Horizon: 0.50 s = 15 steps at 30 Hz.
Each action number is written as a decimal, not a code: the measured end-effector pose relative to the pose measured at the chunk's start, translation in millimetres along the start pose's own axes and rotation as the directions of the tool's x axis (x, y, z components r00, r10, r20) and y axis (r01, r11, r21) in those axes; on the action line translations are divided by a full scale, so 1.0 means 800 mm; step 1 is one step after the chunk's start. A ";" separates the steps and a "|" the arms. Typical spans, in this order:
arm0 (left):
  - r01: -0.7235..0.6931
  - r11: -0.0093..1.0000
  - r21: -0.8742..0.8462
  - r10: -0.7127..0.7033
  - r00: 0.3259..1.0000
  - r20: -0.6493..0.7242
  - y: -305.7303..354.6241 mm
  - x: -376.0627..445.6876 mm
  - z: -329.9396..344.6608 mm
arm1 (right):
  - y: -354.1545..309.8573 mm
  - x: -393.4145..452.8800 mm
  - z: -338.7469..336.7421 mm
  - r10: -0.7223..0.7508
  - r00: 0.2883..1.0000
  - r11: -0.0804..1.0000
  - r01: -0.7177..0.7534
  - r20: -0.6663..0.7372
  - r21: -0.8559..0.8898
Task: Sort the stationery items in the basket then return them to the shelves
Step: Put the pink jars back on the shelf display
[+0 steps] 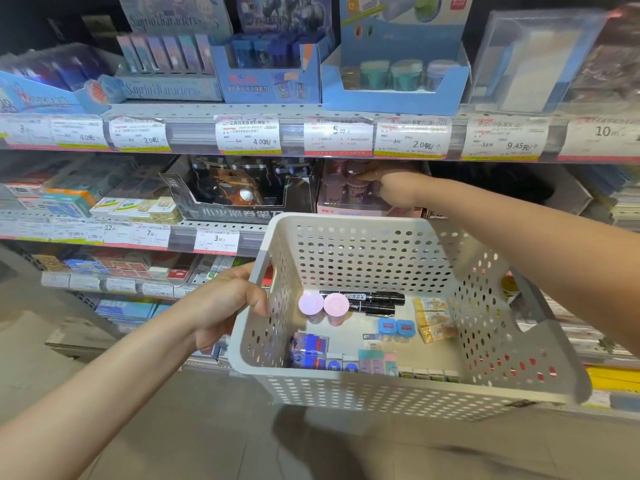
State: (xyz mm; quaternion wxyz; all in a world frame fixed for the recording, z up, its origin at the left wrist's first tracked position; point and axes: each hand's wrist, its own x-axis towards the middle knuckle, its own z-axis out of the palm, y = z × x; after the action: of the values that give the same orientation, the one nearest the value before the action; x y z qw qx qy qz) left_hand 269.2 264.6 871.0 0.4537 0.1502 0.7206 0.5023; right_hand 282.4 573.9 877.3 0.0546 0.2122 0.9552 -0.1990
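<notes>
We hold a white perforated basket [398, 393] in front of the shelves [311, 110]. Our left hand [225, 303] grips its left rim, fingers curled over the edge, thumb outside. Our right hand [394, 188] reaches over the basket into the second shelf, at a pink display box [349, 211] of pink lidded sharpeners [356, 188]; fingers point left and touch one of them, but we cannot tell if they pinch it or just rest on it.

Inside the basket: two round pink-lidded sharpeners [323, 304] side by side near the back left, two black markers [374, 301] just beside them, yellow eraser packs [434, 320] at back right, two small blue-capped sharpeners [396, 329] in the middle, a blue-red box [310, 344] front left, and a row of small erasers [377, 363] along the front wall.

Price tags [247, 133] line the shelf edge above. A black display box [242, 192] sits left of the pink one.
</notes>
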 end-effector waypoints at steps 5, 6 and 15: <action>0.004 1.000 -0.003 -0.004 1.000 0.006 0.001 0.000 0.001 | -0.008 -0.032 -0.001 -0.163 0.973 0.976 0.184 -0.165 0.117; 0.001 1.000 -0.008 -0.001 1.000 0.009 0.001 -0.001 0.001 | -0.009 -0.040 0.002 -0.218 0.949 0.964 0.245 -0.229 0.101; -0.015 1.000 -0.005 0.015 1.000 0.020 0.009 -0.004 0.003 | -0.027 -0.130 0.067 -0.705 0.689 0.709 0.675 -0.168 -0.205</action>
State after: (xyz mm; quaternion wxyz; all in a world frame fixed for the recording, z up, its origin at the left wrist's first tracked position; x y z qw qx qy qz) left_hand 271.0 266.9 878.4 0.4576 0.1593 0.7136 0.5059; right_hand 368.4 494.2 855.8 -0.1235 -0.1449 0.9747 -0.1175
